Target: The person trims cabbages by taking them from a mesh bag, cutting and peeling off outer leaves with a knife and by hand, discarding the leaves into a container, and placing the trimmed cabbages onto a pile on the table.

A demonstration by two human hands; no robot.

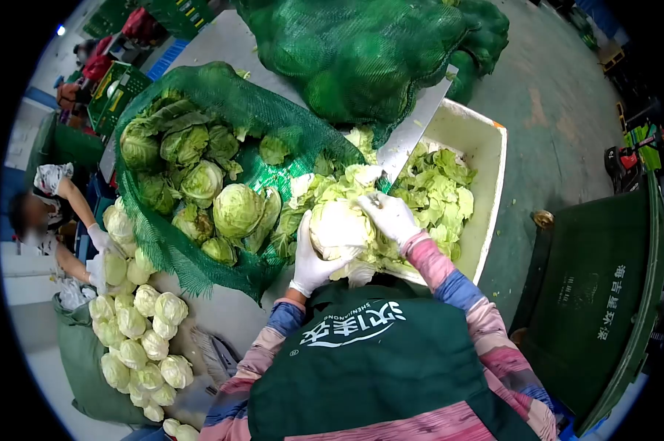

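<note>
A pale, partly stripped cabbage point(339, 229) is cupped in my gloved left hand point(310, 253), in front of my apron. At its right upper side my gloved right hand point(392, 219) has its fingers curled together near the loose outer leaves; what they pinch, if anything, is too small to tell. An open green mesh bag point(152, 228) lies to the left, with several cabbages point(238, 210) in it. Loose leaves point(442, 195) fill part of a white foam box point(486, 198) on the right.
Full green mesh bags point(346, 51) lie on the metal table point(420, 117) ahead. At the left, a co-worker's gloved hands point(100, 257) touch a pile of trimmed cabbages point(133, 353). A large green bin point(589, 294) stands on the right, a broom point(214, 356) below left.
</note>
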